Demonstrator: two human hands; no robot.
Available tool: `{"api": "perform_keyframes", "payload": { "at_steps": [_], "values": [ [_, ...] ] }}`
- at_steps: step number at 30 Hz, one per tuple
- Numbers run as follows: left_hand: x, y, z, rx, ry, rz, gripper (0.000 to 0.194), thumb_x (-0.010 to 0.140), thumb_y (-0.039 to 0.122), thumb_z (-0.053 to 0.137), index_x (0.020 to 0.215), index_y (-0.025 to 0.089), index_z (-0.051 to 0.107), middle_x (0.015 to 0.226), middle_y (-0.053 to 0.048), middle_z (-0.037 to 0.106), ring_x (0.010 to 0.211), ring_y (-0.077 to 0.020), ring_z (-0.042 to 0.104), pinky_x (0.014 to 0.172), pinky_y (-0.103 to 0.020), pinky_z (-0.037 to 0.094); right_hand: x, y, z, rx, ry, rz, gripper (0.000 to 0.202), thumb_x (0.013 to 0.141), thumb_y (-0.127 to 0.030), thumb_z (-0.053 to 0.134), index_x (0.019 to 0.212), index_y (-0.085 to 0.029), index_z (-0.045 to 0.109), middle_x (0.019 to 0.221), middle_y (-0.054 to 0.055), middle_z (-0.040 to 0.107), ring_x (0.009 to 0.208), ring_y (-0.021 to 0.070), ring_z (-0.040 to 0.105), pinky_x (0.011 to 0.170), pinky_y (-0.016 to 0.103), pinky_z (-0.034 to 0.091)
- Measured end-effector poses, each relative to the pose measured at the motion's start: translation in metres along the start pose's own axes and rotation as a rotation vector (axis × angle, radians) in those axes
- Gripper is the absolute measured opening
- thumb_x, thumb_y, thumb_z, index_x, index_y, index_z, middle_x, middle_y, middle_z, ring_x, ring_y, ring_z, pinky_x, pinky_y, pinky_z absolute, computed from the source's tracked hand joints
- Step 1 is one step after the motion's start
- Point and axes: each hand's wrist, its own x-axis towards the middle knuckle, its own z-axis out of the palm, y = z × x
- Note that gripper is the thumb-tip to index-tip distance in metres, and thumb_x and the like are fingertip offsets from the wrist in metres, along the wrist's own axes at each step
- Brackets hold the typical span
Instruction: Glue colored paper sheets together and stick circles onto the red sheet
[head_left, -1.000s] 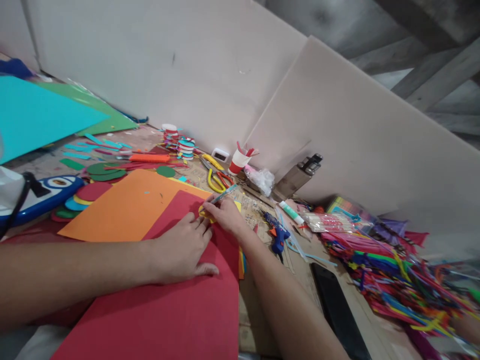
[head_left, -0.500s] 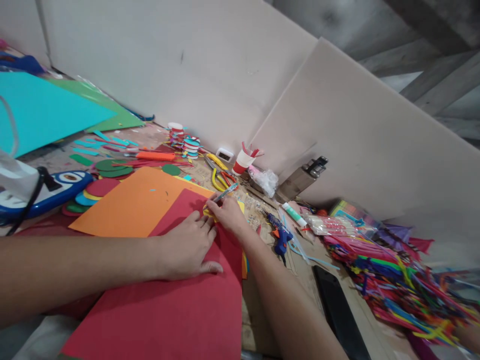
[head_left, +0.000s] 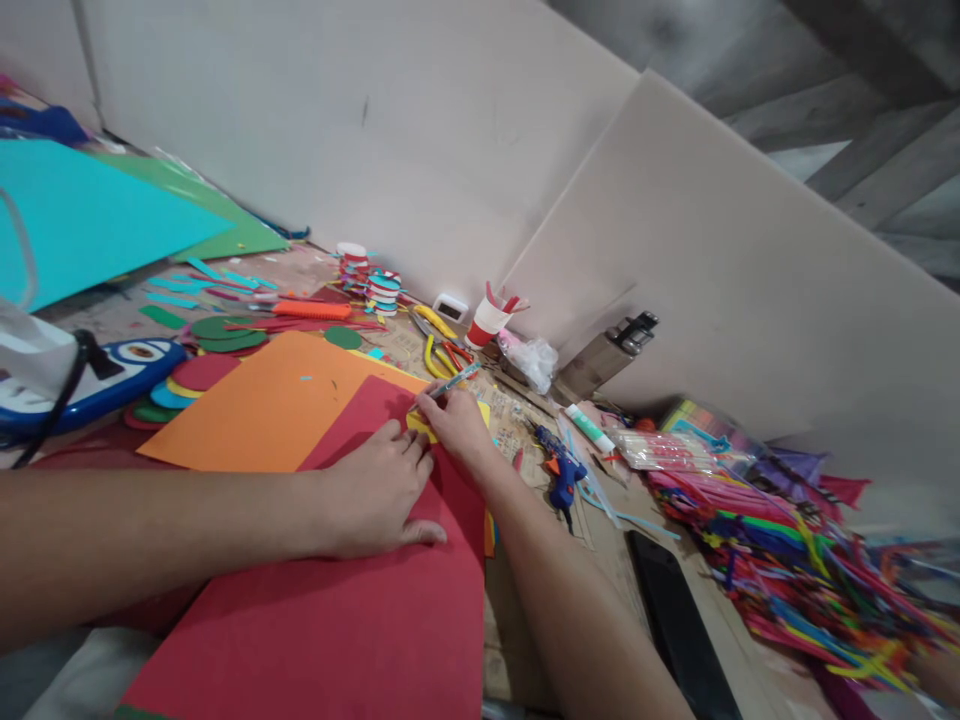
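Pen (head_left: pixel 463 376) slanted, tip left, near yellow piece (head_left: pixel 421 424).

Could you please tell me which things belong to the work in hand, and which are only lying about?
Apparently in use:
pen, in the right hand
yellow piece, at both hands
red sheet, under the left hand

Apparently lying about:
glue gun
yellow-handled pliers
red-and-white cup
green-and-white tube

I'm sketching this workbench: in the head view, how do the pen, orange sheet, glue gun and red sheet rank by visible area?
1. Red sheet
2. Orange sheet
3. Glue gun
4. Pen, slim, partly covered by the right hand
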Motion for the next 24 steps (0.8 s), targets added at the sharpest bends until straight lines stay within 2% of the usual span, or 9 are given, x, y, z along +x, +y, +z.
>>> {"api": "perform_keyframes", "payload": {
  "at_steps": [13, 24],
  "values": [
    [-0.0002, -0.0005, -0.0051, -0.007, -0.067, 0.001, 0.090, 0.086, 0.073, 0.029, 0.127, -0.002, 0.058, 0.127, -0.030, 0.058, 0.121, -0.0416, 0.052, 0.101, -0.053, 0.034, 0.0014, 0.0010, 0.0036, -0.011, 0.074, 0.052, 0.018, 0.083, -0.028, 0.049, 0.069, -0.019, 0.055, 0.061, -0.001, 0.060, 0.059, 0.0124, 0.055, 0.056, 0.022, 0.041],
    [0.0004, -0.0006, -0.0062, 0.017, -0.062, -0.002, 0.089, 0.086, 0.074, 0.029, 0.126, 0.001, 0.060, 0.126, -0.028, 0.060, 0.119, -0.0397, 0.054, 0.101, -0.052, 0.033, 0.0026, 0.0031, 0.0041, -0.036, 0.123, 0.087, 0.020, 0.084, -0.029, 0.049, 0.068, -0.019, 0.058, 0.062, 0.001, 0.062, 0.058, 0.0134, 0.058, 0.053, 0.022, 0.043]
  ]
}}
